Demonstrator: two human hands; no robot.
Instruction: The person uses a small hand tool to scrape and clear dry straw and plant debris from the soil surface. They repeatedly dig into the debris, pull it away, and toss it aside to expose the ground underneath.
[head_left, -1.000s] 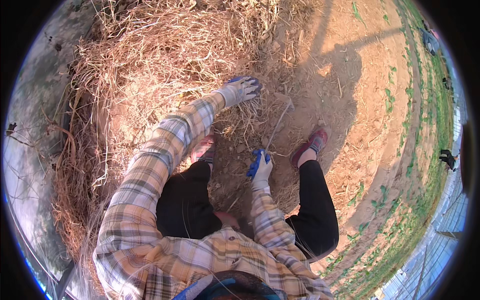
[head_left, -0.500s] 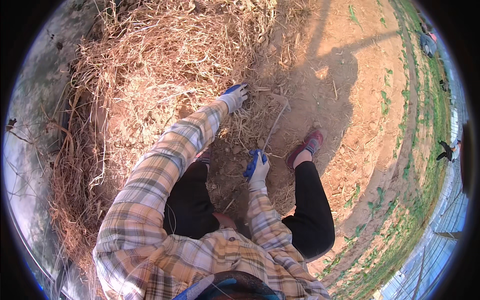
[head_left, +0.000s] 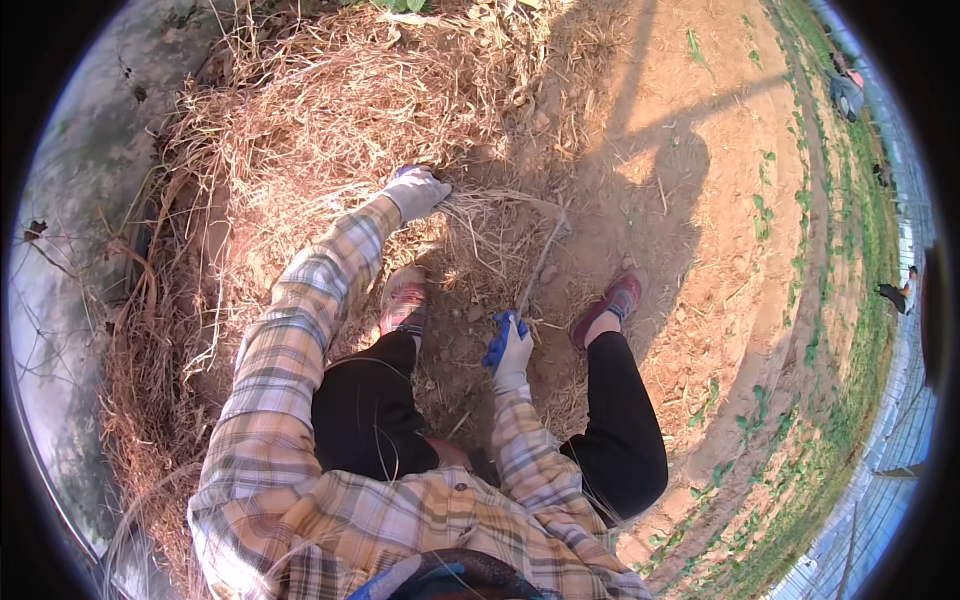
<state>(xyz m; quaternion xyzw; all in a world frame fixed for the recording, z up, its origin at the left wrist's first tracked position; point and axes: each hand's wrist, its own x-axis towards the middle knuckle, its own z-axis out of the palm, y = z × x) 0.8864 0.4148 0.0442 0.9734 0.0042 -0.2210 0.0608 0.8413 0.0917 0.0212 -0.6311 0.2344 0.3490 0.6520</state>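
Observation:
My left hand (head_left: 417, 193), in a white glove with a blue palm, is closed around a bunch of dry straw (head_left: 490, 212) at the edge of the heap. Loose stalks fan out from the fist to the right. Lower down, between my knees, my right hand (head_left: 512, 350) in a matching glove grips a thin-shafted hand tool (head_left: 541, 264). Its shaft slants away to the upper right and meets the soil near the straw ends. The shape of the tool's head blends into the ground and is hard to make out.
A large heap of dry straw (head_left: 330, 110) covers the upper left, beside a grey sheet (head_left: 80, 300). My shoes (head_left: 405, 300) stand on bare soil either side of the tool. Rows of green seedlings (head_left: 765, 215) run along the right. Another person (head_left: 848, 92) is at the far right.
My left hand has drawn left and closed from outstretched fingers into a grip on the straw. My right hand and the tool have stayed nearly in place.

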